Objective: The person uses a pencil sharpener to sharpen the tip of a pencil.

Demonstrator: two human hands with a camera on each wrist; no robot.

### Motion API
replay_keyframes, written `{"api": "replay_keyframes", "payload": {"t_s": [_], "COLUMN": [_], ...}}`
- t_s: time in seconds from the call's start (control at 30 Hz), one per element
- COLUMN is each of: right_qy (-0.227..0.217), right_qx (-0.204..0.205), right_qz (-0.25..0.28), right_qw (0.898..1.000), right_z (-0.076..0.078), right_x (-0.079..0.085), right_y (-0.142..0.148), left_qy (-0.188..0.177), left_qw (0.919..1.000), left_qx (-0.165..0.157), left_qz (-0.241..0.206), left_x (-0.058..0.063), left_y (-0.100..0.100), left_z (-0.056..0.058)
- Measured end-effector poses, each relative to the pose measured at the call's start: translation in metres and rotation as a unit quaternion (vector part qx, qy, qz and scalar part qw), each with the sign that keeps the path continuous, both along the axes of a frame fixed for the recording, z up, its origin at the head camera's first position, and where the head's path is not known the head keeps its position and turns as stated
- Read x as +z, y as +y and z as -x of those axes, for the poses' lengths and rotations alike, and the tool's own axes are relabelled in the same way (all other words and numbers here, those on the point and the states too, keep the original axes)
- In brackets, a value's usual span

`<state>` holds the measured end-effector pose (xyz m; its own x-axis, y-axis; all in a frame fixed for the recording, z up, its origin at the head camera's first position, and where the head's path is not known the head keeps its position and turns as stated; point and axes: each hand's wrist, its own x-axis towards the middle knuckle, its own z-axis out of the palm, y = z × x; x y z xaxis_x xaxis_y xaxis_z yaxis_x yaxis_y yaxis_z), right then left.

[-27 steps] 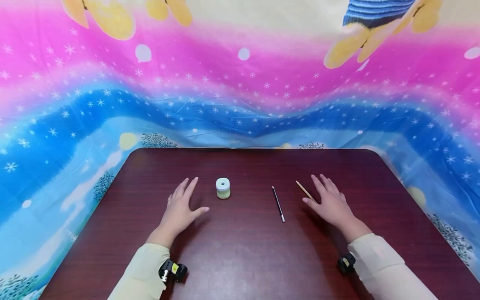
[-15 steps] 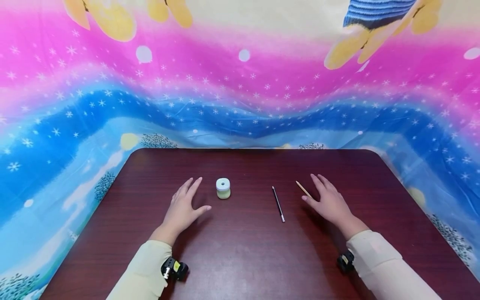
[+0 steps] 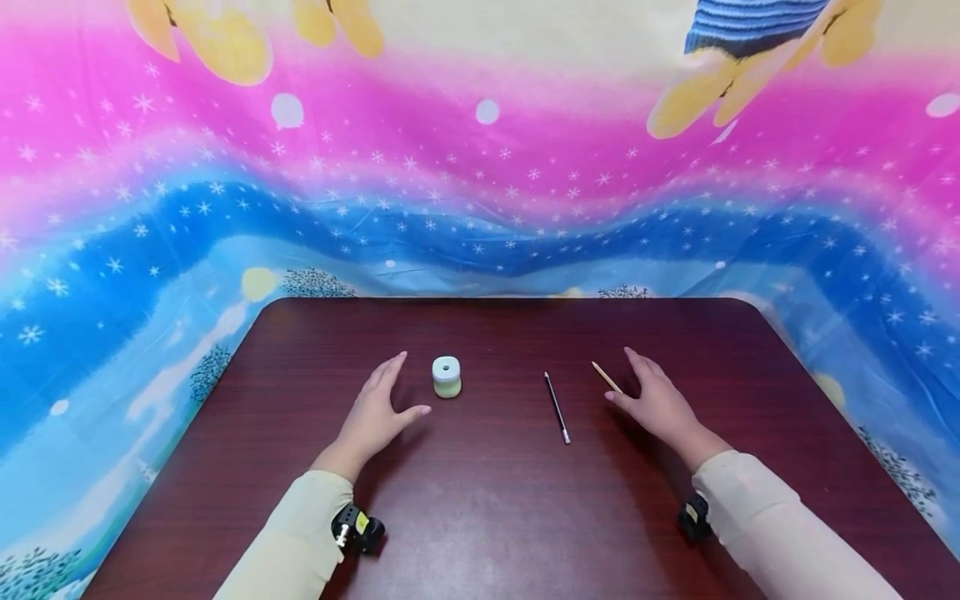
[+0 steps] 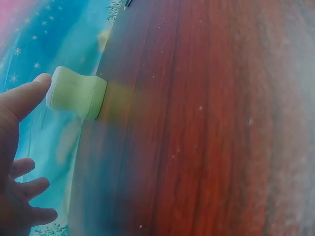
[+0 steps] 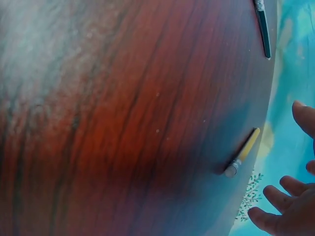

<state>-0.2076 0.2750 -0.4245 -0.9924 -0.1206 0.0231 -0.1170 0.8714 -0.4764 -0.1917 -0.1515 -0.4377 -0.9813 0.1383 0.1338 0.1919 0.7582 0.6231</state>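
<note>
Left hand (image 3: 371,417) has been shifted slightly toward the green-and-white block (image 3: 447,379), which stands just right of it, nothing yet grasped. A reach seems in hand, closer approach and grip being called for; the yellow pencil (image 3: 606,377) lies beside the right hand (image 3: 662,407), likewise spread, nothing held.

Brown table (image 3: 480,508) with sharpener (image 3: 447,379), two pencils (image 3: 556,404)

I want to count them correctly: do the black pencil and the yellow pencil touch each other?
Apart. The head view shows a strip of bare table between the black pencil and the yellow pencil.
</note>
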Motion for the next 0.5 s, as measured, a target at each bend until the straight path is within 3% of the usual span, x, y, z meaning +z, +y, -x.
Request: {"api": "replay_keyframes", "payload": {"t_s": [0.13, 0.5], "right_qy": [-0.016, -0.035], "right_qx": [-0.003, -0.009], "right_qz": [0.023, 0.053], "right_qw": [1.0, 0.998], "right_z": [0.003, 0.002], "right_x": [-0.002, -0.009], "right_y": [0.001, 0.008], "left_qy": [-0.022, -0.05], "left_qw": [0.9993, 0.9972], "left_qx": [0.002, 0.011], "left_qz": [-0.03, -0.053], "left_x": [-0.002, -0.004], "left_y": [0.002, 0.008], "left_z": [0.003, 0.011]}}
